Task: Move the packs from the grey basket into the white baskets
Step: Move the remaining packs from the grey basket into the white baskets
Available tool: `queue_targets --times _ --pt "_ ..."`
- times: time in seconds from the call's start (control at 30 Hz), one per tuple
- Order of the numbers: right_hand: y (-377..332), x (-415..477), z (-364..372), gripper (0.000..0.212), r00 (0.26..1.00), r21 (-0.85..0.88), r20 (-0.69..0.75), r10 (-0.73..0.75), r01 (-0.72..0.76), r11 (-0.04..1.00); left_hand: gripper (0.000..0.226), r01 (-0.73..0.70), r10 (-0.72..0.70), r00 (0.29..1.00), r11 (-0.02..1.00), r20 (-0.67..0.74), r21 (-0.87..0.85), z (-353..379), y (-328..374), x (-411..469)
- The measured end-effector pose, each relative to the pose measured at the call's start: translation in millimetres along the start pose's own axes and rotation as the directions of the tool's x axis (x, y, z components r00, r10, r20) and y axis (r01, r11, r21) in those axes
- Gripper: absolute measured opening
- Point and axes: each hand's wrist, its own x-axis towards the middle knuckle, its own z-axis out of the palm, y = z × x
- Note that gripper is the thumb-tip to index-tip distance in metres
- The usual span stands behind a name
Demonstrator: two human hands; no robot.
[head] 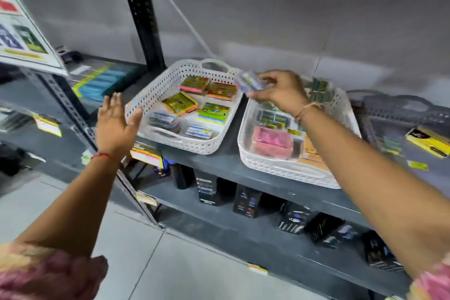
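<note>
On the grey shelf (226, 165), a pack (249, 82) is pinched in the right hand (280, 91) over the gap between two white baskets (151, 102), the left hand (114, 124) being spread empty, and should be lowered flat into the left basket's back right corner.

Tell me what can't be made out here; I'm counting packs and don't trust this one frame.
All in the head view:
- Pack in the right hand: motion-blurred, print unreadable.
- Right white basket: the right forearm covers part of its contents.
- Grey basket: blurred near the frame's right edge; pack count unclear.
- Left white basket: labels too small to read.
- Left hand: open, empty.
</note>
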Motion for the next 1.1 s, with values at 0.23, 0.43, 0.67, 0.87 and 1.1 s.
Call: queue_targets --times 0.23,0.43,0.67,0.87,1.1 --pt "-40.7 0.0 93.8 0.054 0.941 -0.217 0.335 -0.053 0.132 0.967 0.083 0.073 -0.100 0.971 0.989 0.217 0.130 0.0 -29.8 -11.3" --pt "-31.3 -3.8 114.4 0.064 0.915 -0.335 0.402 0.017 0.130 0.933 0.078 0.070 -0.062 0.991 0.996 0.117 -0.063 -0.6 -21.1 -13.1" --pt "-33.8 -6.6 118.1 0.063 0.928 -0.359 0.373 0.008 0.136 0.923 0.088 -0.019 0.024 0.994 0.999 0.109 -0.048 9.6 -29.4 -0.6" --pt "-32.0 -9.7 103.4 0.057 0.941 -0.379 0.337 0.019 0.117 0.918 0.090 -0.065 0.069 0.991 0.997 0.116 -0.036 11.8 -18.5 3.0" --pt "-32.0 -16.7 105.1 0.072 0.953 -0.209 0.287 -0.094 0.158 0.965 0.090 -0.042 0.042 0.999 0.997 0.000 -0.059 3.3 -2.7 -1.6"
